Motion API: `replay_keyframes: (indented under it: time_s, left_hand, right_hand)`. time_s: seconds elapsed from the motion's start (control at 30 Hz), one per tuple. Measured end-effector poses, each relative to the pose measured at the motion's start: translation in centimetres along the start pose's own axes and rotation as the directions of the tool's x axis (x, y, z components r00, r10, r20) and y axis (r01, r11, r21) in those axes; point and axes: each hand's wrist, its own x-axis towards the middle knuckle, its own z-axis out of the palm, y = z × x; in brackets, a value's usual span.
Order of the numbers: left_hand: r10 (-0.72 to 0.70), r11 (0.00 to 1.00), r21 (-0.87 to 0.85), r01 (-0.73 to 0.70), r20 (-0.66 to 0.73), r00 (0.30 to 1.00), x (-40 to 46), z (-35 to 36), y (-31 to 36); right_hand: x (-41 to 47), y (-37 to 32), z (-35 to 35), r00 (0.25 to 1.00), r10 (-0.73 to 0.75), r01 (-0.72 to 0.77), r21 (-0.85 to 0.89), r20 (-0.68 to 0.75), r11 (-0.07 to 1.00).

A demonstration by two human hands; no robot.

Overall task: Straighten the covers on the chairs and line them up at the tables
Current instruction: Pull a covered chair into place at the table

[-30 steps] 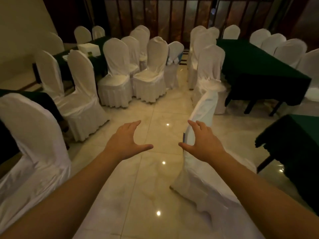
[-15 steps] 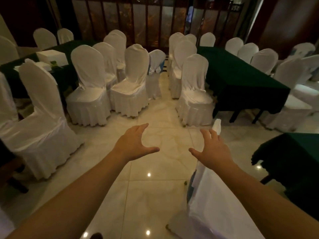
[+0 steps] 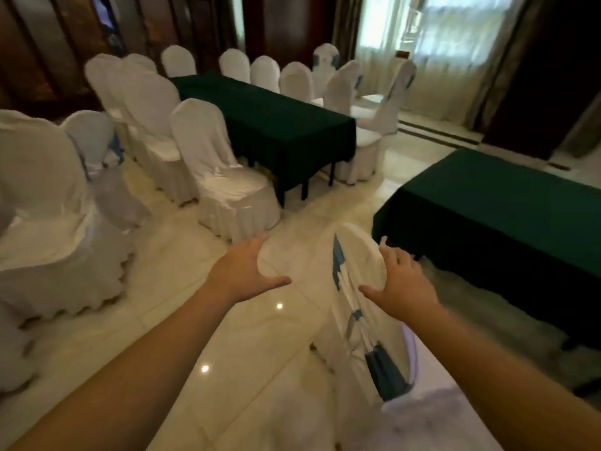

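Observation:
A chair in a white cover (image 3: 356, 255) stands right in front of me, its back edge-on. A blue sash (image 3: 387, 375) hangs down the back, and the cover looks bunched and creased there. My right hand (image 3: 405, 283) sits on the top of the back, thumb on the near side and fingers over the far side. My left hand (image 3: 245, 271) hovers open to the left of the back, apart from it, above the floor. The chair faces a green-clothed table (image 3: 504, 206) on the right.
A second long green table (image 3: 270, 118) runs away ahead, with white-covered chairs down both sides; the nearest one (image 3: 224, 187) is turned out from it. More covered chairs (image 3: 48, 206) crowd the left. Glossy tiled floor lies between. A curtained window (image 3: 455, 37) is at the back right.
My view has swung right, from the left tables toward the window. My right hand has come down onto the top of the near chair's back. My left hand stays open beside it.

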Motion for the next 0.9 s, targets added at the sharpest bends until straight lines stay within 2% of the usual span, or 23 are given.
replay_keyframes:
  time_s: [0.17, 0.2, 0.33, 0.47, 0.6, 0.77, 0.9]
  left_hand:
    - [0.243, 0.970, 0.004, -0.244, 0.073, 0.967, 8.3, 2.4, 2.5]
    - [0.275, 0.961, -0.007, -0.275, 0.073, 0.959, 9.3, 2.8, 3.1]
    - [0.463, 0.883, 0.010, -0.469, 0.141, 0.875, 15.6, 6.5, 7.1]
    - [0.620, 0.773, -0.016, -0.634, 0.227, 0.751, 19.0, 9.2, 10.2]
    - [0.685, 0.719, -0.138, -0.682, 0.310, 0.659, 21.0, 10.6, 11.5]
    - [0.762, 0.631, -0.194, -0.751, 0.337, 0.553, 24.6, 12.0, 11.2]
    - [0.817, 0.544, -0.218, -0.810, 0.357, 0.453, 27.8, 14.1, 10.8]
  right_hand:
    - [0.5, 1.4, 0.9, 0.973, 0.226, -0.229, -0.044, -0.053, 0.973]
    - [0.6, 1.5, 1.0, 0.970, 0.236, -0.239, -0.052, -0.059, 0.970]
    - [1.1, 3.6, 2.7, 0.920, 0.356, -0.363, -0.011, -0.164, 0.932]
    - [0.5, 3.6, 3.2, 0.865, 0.459, -0.476, -0.044, -0.203, 0.878]
    - [-0.1, 2.7, 3.4, 0.810, 0.548, -0.564, -0.024, -0.209, 0.825]
    - [-0.8, 0.7, 4.1, 0.732, 0.652, -0.665, 0.006, -0.199, 0.747]
    - [-0.3, -1.7, 4.8, 0.644, 0.739, -0.760, -0.048, -0.200, 0.649]
